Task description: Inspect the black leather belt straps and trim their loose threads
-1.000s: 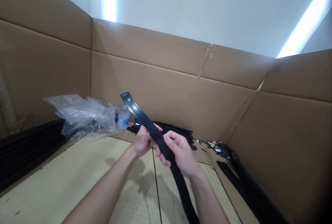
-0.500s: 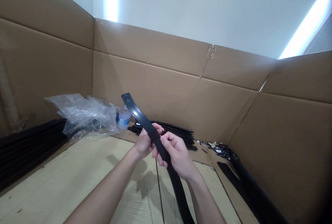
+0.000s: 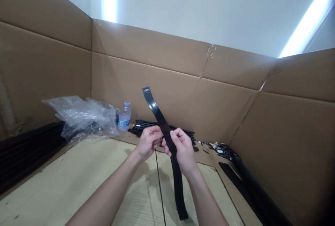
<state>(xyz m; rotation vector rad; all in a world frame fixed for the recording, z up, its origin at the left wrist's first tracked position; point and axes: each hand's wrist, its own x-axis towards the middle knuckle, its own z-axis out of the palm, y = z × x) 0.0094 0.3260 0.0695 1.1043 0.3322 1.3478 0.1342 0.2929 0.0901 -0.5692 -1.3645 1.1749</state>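
Observation:
I hold a long flat black strip [image 3: 156, 109] between both hands, above a pale wooden surface [image 3: 78, 177]. My left hand [image 3: 148, 142] pinches it from the left and my right hand [image 3: 181, 147] grips it from the right, at about its middle. The strip's upper end, with a small hole, points up and to the left. Its lower end [image 3: 180, 198] hangs down close to the surface in front of me.
Tall cardboard walls [image 3: 167, 79] enclose the space. A crumpled clear plastic bag [image 3: 81, 116] and a small water bottle [image 3: 124, 116] sit at the back left. More black strips [image 3: 146, 126] lie by the back wall, long black bars [image 3: 26, 149] left, black parts [image 3: 243, 180] right.
The strip has turned more upright and shifted right; its top end now stands higher. Its lower end has come into view. Both hands kept their grip.

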